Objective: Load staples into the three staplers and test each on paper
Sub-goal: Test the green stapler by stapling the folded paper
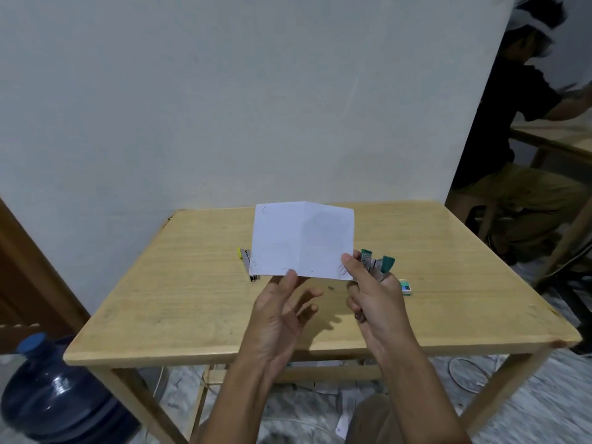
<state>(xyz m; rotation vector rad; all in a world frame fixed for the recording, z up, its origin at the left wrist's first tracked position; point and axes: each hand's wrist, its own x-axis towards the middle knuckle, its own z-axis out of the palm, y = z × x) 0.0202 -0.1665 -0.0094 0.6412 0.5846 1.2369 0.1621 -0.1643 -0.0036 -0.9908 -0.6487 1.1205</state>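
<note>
Wooden bench [192, 299] is standing against a pale wall. Head view: right hand [378, 293] is gripping the green stapler [378, 264] and pinning the paper [301, 241] by its corner, raised above the bench. Left hand [282, 312], fingers spread, is touching the lower edge. Risk: the sheet, held this lightly, could be slipping free or creasing during stapling.

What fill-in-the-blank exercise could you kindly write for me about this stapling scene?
1. The green stapler is gripped by the ____.
2. The left hand touches the bottom edge of the ____.
3. The yellow-tipped stapler lies on the ____.
4. The big bottle on the floor is coloured ____.
Missing: right hand; paper; table; blue.
</note>
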